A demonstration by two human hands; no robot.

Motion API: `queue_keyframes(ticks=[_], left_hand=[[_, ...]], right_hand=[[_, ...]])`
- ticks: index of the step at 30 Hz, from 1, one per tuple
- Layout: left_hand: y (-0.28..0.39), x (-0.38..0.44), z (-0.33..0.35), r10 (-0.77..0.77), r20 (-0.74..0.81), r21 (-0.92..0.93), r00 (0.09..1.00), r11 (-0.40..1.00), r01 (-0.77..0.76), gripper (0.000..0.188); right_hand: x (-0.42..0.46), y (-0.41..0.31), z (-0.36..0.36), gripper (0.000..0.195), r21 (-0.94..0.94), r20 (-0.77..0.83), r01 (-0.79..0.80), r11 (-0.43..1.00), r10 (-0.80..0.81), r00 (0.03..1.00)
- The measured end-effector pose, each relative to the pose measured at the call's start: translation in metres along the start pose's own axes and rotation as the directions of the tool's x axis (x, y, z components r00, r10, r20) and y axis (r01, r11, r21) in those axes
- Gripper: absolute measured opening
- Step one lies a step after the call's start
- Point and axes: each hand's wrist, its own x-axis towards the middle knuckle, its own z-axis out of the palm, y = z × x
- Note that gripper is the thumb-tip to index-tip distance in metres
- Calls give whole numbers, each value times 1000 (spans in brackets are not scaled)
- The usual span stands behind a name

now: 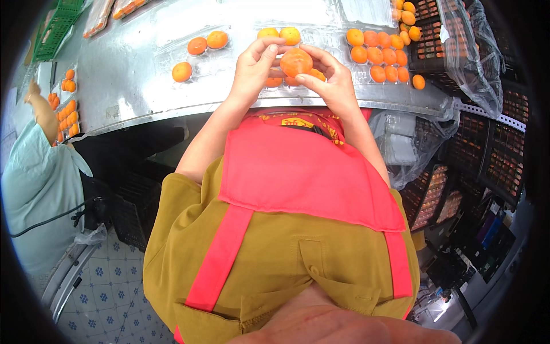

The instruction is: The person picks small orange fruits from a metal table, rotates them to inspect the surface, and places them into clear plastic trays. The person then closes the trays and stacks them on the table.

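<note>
My right hand [333,77] holds an orange-coloured round fruit [296,62] between thumb and fingers, over a clear plastic tray with more fruit. My left hand [260,64] is raised at the fruit's left side, its fingers curled; whether it touches the fruit cannot be told. Behind the hands, two fruits [290,36] sit in the tray's back row, and others lie partly hidden below the held one. To the left, a clear tray [210,64] holds a few fruits [182,72]. To the right, a tray carries several rows of fruit [375,55].
Loose fruits [407,18] lie by a black plastic crate [425,51] draped with clear film [468,60]. Empty clear trays [365,12] are at the back. A co-worker's sleeve [41,185] and arm are at left, near a green crate [58,30]. The metal table's edge [172,118] curves before me.
</note>
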Motion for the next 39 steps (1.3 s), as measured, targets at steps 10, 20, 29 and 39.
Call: queue_keyframes(ticks=[10, 20, 29, 39], left_hand=[[-3, -5, -1, -112, 305, -482, 946, 838, 254, 50], [2, -8, 9, -39, 228, -523, 973, 838, 156, 49], [5, -7, 9, -47, 216, -517, 975, 842, 155, 49], [1, -5, 12, -36, 268, -537, 963, 824, 180, 49]], right_hand=[[-3, -13, 8, 47, -278, -16, 305, 911, -322, 947], [-2, -17, 9, 35, -650, 36, 479, 590, -606, 795], [-6, -20, 8, 13, -482, -39, 467, 741, -551, 834], [-1, -19, 8, 43, -635, 41, 476, 609, -588, 808]])
